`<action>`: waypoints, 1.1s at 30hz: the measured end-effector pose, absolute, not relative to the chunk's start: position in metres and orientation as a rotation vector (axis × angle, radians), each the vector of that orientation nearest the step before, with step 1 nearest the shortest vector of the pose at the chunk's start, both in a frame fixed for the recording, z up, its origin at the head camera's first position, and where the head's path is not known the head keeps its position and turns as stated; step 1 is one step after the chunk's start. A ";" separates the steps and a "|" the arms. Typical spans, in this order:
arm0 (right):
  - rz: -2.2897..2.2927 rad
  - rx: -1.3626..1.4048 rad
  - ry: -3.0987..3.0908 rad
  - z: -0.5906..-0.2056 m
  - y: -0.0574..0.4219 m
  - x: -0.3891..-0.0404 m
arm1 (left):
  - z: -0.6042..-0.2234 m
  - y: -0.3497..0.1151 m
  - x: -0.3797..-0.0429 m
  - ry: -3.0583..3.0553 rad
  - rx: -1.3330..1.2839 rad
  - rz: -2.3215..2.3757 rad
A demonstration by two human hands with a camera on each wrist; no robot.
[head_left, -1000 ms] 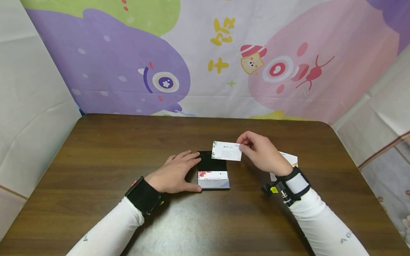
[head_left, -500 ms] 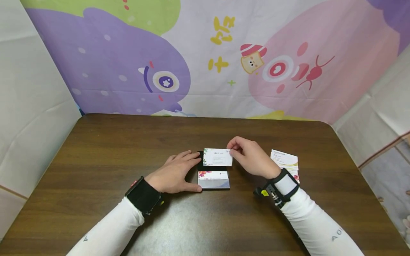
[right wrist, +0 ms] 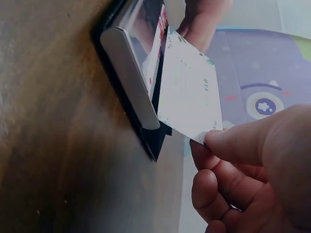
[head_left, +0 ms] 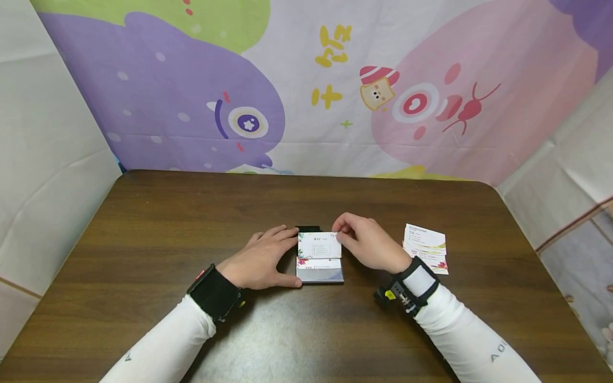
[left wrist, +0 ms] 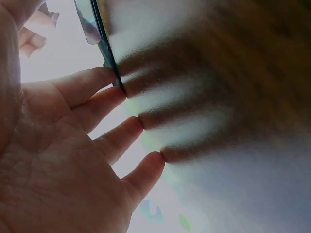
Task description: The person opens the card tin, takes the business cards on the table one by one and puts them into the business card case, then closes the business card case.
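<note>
A business card [head_left: 317, 246] with leaf prints is pinched at its upper right corner between the thumb and forefinger of my right hand [head_left: 371, 244]. It lies over a black card holder [head_left: 308, 229] that stands open on the table. In the right wrist view the business card [right wrist: 192, 90] slants, its lower edge at the mouth of the holder's silver pocket [right wrist: 129, 80]. A second card with a red floral print [head_left: 318, 264] shows in the pocket. My left hand [head_left: 263, 258] rests with fingers spread at the holder's left side; in the left wrist view fingertips touch its edge [left wrist: 109, 60].
To the right on the brown table [head_left: 215, 202] lie overlapping business cards [head_left: 426, 242] with yellow and red prints. A cartoon-printed cloth [head_left: 330, 143] hangs along the table's back edge. Wrist cameras with black straps [head_left: 419, 287] sit on both arms.
My right hand has carried the leaf-print card left and down toward me, from beyond the holder to its pocket. The loose cards at right came into full view. My left hand has stayed put.
</note>
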State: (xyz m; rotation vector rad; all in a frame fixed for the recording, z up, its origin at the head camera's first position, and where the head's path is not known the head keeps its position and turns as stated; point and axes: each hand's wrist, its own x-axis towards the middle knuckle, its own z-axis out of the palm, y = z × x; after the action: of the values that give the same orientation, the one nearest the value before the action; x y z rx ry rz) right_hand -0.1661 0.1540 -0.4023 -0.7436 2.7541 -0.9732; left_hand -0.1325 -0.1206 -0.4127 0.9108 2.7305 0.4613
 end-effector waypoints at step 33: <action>-0.848 -0.833 2.725 -0.412 0.155 -0.149 | -0.412 -0.122 -0.132 2.726 0.937 0.482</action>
State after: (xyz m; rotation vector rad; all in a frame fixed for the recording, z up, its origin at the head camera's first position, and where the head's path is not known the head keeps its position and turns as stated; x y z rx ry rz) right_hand -0.1489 0.1545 -0.4120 -0.8326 2.7247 -0.8481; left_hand -0.1322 -0.1215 -0.4122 0.9375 2.7264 0.4822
